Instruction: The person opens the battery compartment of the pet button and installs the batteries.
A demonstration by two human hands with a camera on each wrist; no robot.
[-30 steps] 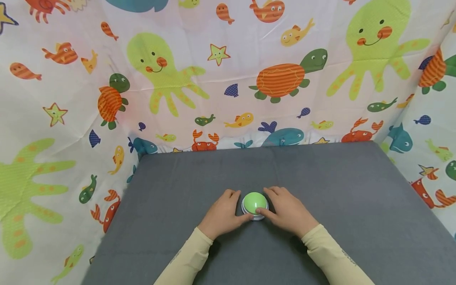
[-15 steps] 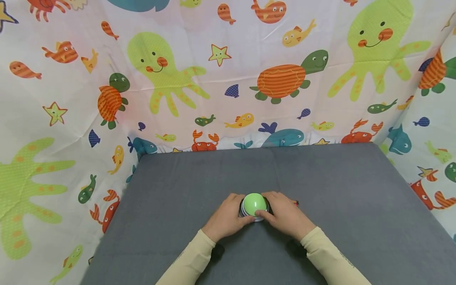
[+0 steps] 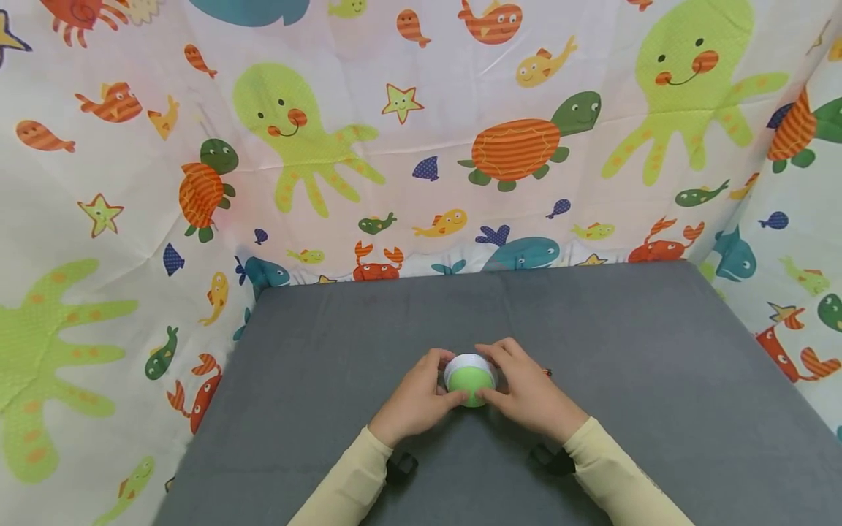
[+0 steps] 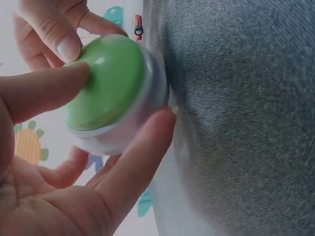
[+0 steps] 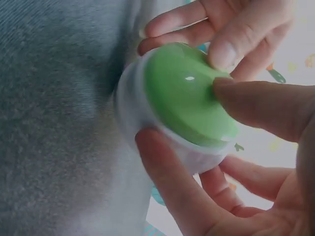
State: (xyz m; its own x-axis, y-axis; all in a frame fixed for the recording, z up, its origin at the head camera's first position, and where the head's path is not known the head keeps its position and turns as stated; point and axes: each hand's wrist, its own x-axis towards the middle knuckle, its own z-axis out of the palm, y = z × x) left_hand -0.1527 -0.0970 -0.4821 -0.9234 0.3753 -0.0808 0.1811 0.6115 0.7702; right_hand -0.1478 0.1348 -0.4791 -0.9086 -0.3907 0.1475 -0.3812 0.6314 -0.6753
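Observation:
A round push button (image 3: 470, 385) with a green dome and a pale base is held between both hands near the middle of the table. Its dome is tipped toward the person, and the pale base shows at the far side in the head view. From the left, the left hand (image 3: 416, 399) pinches it, thumb on the green dome (image 4: 110, 78) and fingers along the base. On the opposite side the right hand (image 3: 534, 391) grips it likewise, its thumb pressing the dome (image 5: 184, 93). The button's underside is hidden in both wrist views.
A small red and black object (image 3: 547, 372), partly hidden behind the right hand, lies on the grey cloth-covered table (image 3: 355, 321). A white curtain (image 3: 408, 183) printed with sea animals stands behind the table and at both sides. Dark devices (image 3: 401, 466) sit under the wrists.
Both hands have closed in on the button and tilted it, so the dome now faces the person and the base shows behind. The small red and black object has come into view beside the right hand.

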